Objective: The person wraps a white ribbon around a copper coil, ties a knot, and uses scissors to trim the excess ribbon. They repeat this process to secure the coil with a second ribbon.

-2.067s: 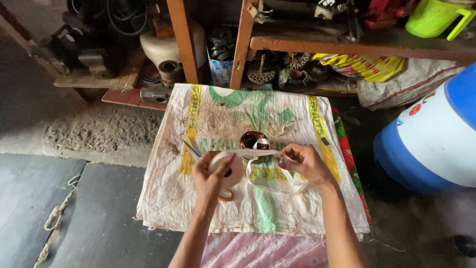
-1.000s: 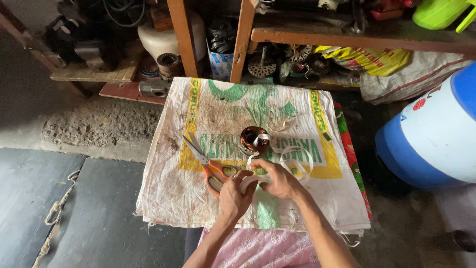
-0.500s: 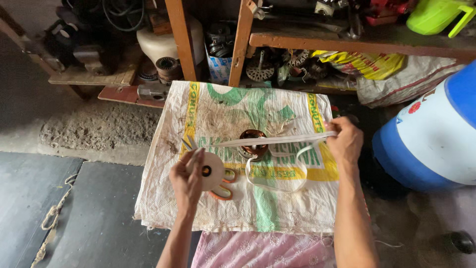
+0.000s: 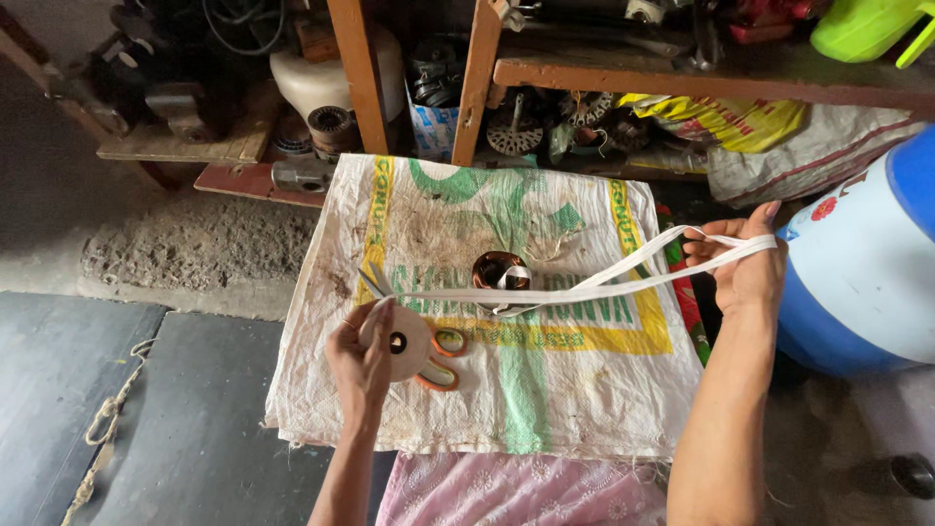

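Observation:
My left hand [image 4: 362, 356] grips a flat round roll of white tape [image 4: 404, 343] over the left half of a printed woven sack [image 4: 545, 390]. A long white tape strip [image 4: 584, 289] runs from the roll to my right hand [image 4: 745, 263], which pinches the looped end past the sack's right edge. Under the taut strip sits a copper wire coil [image 4: 499, 270] with a bit of tape on it. Orange-handled scissors [image 4: 440, 360] lie on the sack just right of the roll.
A large blue and white drum [image 4: 867, 263] stands close to my right hand. Wooden shelves [image 4: 682, 73] at the back hold motor parts, tools and a green plastic can [image 4: 862, 24]. Dark mats and a rope [image 4: 102, 429] lie on the floor at left. Pink cloth [image 4: 506, 492] covers my lap.
My hands, close together over the coil a second ago, have spread apart. The right hand has pulled the tape far out to the right while the left holds the roll.

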